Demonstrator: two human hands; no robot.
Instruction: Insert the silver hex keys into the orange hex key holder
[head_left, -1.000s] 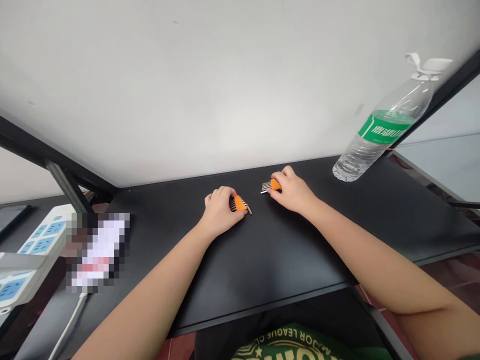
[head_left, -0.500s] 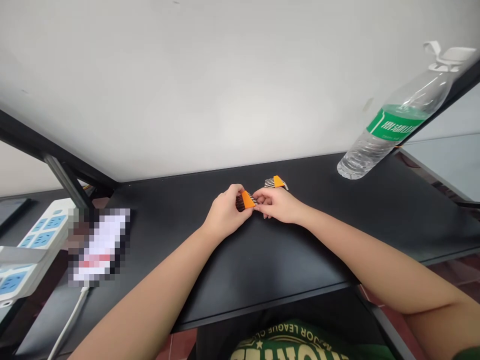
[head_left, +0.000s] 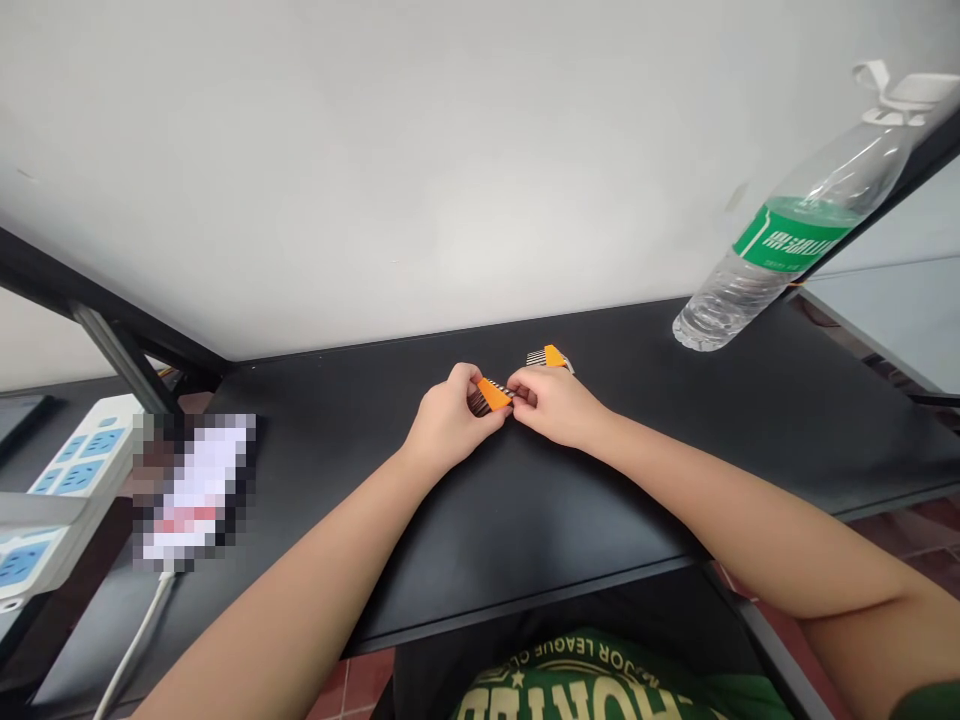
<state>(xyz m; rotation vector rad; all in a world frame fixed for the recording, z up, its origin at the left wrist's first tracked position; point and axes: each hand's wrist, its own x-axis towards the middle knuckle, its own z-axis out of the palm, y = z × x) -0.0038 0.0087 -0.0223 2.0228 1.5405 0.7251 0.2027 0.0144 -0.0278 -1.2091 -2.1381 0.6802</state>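
My left hand [head_left: 448,415] is closed on a hex key set [head_left: 495,394], an orange holder with a row of dark metal keys in it. The set is tilted just above the black table. At its right end, the fingers of my right hand [head_left: 559,403] are pinched together on the keys' ends; whether they grip one single key is hidden. Just behind my right hand lies a second orange hex key set [head_left: 553,356], its metal rods pointing left and its bent ends to the right.
The black table [head_left: 525,530] meets a white wall [head_left: 420,180]. A large water bottle [head_left: 787,235] with a green label stands at the back right. On the left are a blurred-out phone-like object [head_left: 199,485] with a white cable [head_left: 139,640] and a power strip [head_left: 75,480].
My right fingers have drawn in more tightly at the set's right end, and the set has turned slightly. The view has shifted a little; the second set stays in place.
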